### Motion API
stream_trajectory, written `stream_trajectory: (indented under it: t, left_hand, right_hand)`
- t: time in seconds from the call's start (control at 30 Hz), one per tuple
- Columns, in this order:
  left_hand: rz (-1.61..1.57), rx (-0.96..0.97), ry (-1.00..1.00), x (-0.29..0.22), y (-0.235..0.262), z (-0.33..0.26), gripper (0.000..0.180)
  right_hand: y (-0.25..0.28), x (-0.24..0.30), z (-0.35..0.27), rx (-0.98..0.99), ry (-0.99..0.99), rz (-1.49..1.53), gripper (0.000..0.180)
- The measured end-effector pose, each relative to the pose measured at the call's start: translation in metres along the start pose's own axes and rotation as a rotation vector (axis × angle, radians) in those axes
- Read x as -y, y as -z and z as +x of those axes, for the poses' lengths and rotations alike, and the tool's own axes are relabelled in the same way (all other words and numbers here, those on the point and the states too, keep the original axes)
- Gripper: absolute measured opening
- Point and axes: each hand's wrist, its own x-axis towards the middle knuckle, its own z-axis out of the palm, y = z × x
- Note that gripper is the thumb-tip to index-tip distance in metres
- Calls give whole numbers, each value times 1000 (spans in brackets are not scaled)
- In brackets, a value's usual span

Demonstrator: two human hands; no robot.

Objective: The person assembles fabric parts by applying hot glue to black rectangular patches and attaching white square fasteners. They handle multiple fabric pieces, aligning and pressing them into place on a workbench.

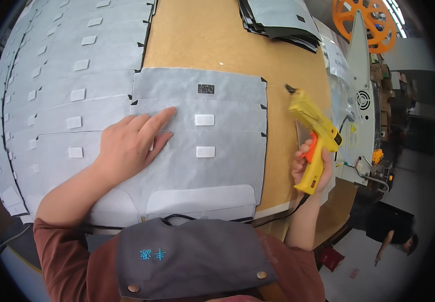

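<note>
My right hand (305,166) grips a yellow glue gun (314,118) with an orange trigger, its dark nozzle pointing up and left over the brown board. A black cord runs from its handle toward my apron. My left hand (132,143) lies on overlapping grey fabric sheets (232,166), index finger stretched out and thumb apart. Right of that hand, two white rectangular patches (204,120) sit one below the other on the sheets. Above them is a black speckled patch (206,89). Small black tabs stick out along the sheets' edges.
More overlapped grey sheets with white patches (78,94) cover the table's left. A stack of grey and black sheets (283,22) lies at the far edge of the brown board (192,38). At right stand a pale machine (362,121) and an orange reel (366,22); another person (391,226) is beyond.
</note>
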Motion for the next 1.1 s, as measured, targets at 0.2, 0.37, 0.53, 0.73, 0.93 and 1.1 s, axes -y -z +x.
stream_trajectory:
  t: [0.2, 0.37, 0.53, 0.73, 0.93, 1.1]
  left_hand:
    - [-98, 23, 83, -3, 13, 1, 38]
    - [-678, 137, 329, -23, 43, -2, 47]
    - [-1482, 459, 671, -63, 64, -17, 81]
    - [-1703, 578, 725, -94, 57, -34, 96]
    - [-1488, 638, 552, -112, 47, -40, 102]
    - [-1382, 608, 487, -119, 52, -41, 102]
  right_hand:
    - [36, 28, -21, -144, 15, 44, 45]
    - [42, 37, -30, -406, 27, -442, 45]
    - [47, 31, -40, -659, 218, -1195, 38]
    - [-32, -2, -69, -412, 691, -1368, 11]
    - [-129, -60, -79, 487, 595, -1301, 14]
    - [-133, -76, -72, 609, 478, -1395, 12]
